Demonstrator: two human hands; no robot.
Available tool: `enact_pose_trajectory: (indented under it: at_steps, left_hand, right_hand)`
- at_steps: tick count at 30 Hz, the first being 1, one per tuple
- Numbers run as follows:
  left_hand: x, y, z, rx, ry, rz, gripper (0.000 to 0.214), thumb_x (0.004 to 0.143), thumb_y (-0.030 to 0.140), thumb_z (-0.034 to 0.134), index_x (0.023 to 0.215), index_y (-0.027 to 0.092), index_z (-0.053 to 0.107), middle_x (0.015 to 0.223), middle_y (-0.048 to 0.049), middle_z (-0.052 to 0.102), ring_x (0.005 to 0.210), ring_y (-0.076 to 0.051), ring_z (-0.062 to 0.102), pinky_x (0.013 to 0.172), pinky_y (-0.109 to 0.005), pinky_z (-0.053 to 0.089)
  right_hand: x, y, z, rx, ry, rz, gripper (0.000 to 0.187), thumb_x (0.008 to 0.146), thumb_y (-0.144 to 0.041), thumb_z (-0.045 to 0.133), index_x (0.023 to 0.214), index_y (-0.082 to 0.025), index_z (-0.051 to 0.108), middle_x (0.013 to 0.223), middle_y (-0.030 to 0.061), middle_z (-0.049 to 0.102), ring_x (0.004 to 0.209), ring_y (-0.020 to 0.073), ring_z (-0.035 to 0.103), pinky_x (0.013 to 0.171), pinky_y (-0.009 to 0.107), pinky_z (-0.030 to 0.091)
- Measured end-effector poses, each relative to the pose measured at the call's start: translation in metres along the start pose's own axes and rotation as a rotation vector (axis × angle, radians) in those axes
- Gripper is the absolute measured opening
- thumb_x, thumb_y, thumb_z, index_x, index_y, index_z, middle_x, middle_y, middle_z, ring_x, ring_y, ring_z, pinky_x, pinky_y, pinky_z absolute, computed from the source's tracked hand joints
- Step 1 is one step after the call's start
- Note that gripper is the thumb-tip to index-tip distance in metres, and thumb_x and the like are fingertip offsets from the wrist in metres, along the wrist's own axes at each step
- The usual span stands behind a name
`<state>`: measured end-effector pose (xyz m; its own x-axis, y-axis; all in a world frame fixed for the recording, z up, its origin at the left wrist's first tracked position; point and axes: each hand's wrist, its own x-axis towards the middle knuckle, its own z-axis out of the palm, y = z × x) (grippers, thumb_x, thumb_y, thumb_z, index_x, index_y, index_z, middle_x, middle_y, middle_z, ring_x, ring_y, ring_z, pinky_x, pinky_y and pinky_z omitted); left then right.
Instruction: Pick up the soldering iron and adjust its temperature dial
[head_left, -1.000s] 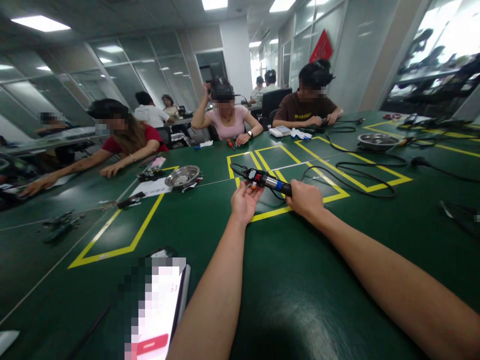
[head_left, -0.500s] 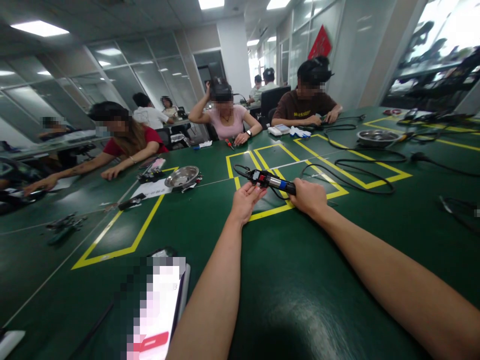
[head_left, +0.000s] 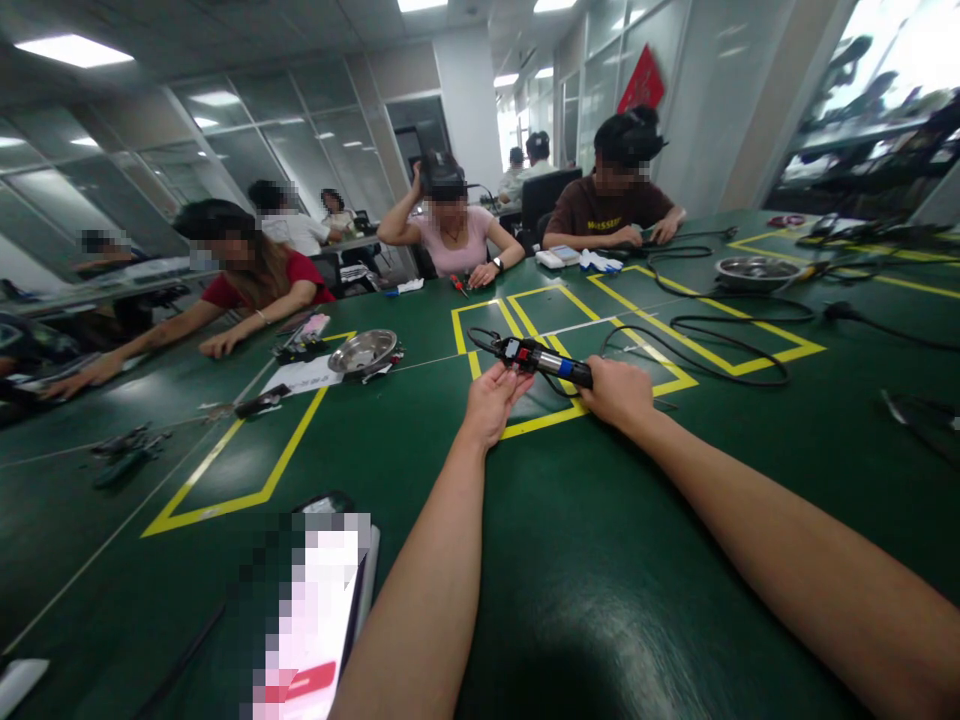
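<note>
Over the yellow-taped part of the green table (head_left: 615,520), my right hand (head_left: 621,390) is closed around the black grip of a black tool (head_left: 553,365) with a blue band and a silver barrel. The barrel points left and meets a small black part (head_left: 523,354) with red and white pieces. My left hand (head_left: 495,400) holds that part from below with its fingers. A black cable (head_left: 482,338) loops off its far end, and another dark loop hangs under the tool. Whether the tool and the part are joined I cannot tell.
A phone (head_left: 322,610) lies by my left forearm. Metal bowls stand left (head_left: 365,350) and right (head_left: 757,272), with a long black cord (head_left: 739,322) on the right. Pliers-like tools (head_left: 131,455) lie far left. Several people sit across the table, near white gloves (head_left: 598,262).
Both hands and the tool stay in almost the same place. The view has shifted very slightly.
</note>
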<state>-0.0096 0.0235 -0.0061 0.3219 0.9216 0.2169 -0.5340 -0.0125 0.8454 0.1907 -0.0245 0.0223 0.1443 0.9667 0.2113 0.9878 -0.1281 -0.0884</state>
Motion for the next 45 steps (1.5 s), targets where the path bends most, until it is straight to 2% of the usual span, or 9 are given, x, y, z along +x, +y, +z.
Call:
enact_pose_trajectory:
  at_steps: [18,22,26,34,45]
  left_hand:
    - [-0.001,0.006,0.008,-0.084,0.038,-0.039,0.030,0.078,0.016,0.075,0.107,0.013,0.068,0.115,-0.0120,0.070,0.116,-0.023,0.063,0.110,-0.042,0.040]
    - [0.000,0.004,0.008,-0.065,0.066,-0.006,0.031,0.075,0.017,0.078,0.103,0.013,0.069,0.108,-0.0108,0.072,0.114,-0.024,0.064,0.110,-0.043,0.041]
    - [0.001,0.002,0.008,-0.053,0.059,0.039,0.030,0.076,0.021,0.078,0.103,0.012,0.069,0.111,-0.0115,0.071,0.110,-0.024,0.066,0.107,-0.044,0.043]
    - [0.002,0.005,0.011,-0.052,0.157,0.045,0.029,0.074,0.020,0.079,0.100,0.013,0.069,0.108,-0.0099,0.072,0.113,-0.024,0.064,0.107,-0.045,0.044]
    - [0.004,0.002,0.008,-0.034,0.127,0.090,0.024,0.073,0.019,0.079,0.094,0.011,0.069,0.103,-0.0101,0.072,0.106,-0.024,0.066,0.103,-0.046,0.048]
  right_hand:
    - [0.000,-0.001,-0.003,-0.027,0.029,0.027,0.042,0.088,-0.049,0.049,0.104,-0.015,0.067,0.093,0.0163,0.071,0.086,0.0301,0.069,0.076,0.036,0.048]
    - [0.000,-0.001,-0.004,-0.031,0.038,0.016,0.040,0.087,-0.049,0.050,0.103,-0.016,0.067,0.092,0.0148,0.071,0.084,0.0302,0.069,0.074,0.036,0.048]
    - [-0.001,-0.002,-0.004,-0.025,0.048,0.011,0.040,0.088,-0.049,0.049,0.101,-0.017,0.067,0.091,0.0144,0.071,0.083,0.0302,0.069,0.073,0.036,0.048]
    - [-0.003,-0.007,-0.008,-0.019,0.024,0.029,0.040,0.089,-0.048,0.048,0.106,-0.017,0.067,0.095,0.0152,0.071,0.086,0.0291,0.068,0.076,0.035,0.048]
    - [-0.003,-0.005,-0.004,-0.021,0.019,0.022,0.039,0.088,-0.047,0.049,0.105,-0.017,0.067,0.095,0.0160,0.071,0.086,0.0292,0.068,0.076,0.036,0.047]
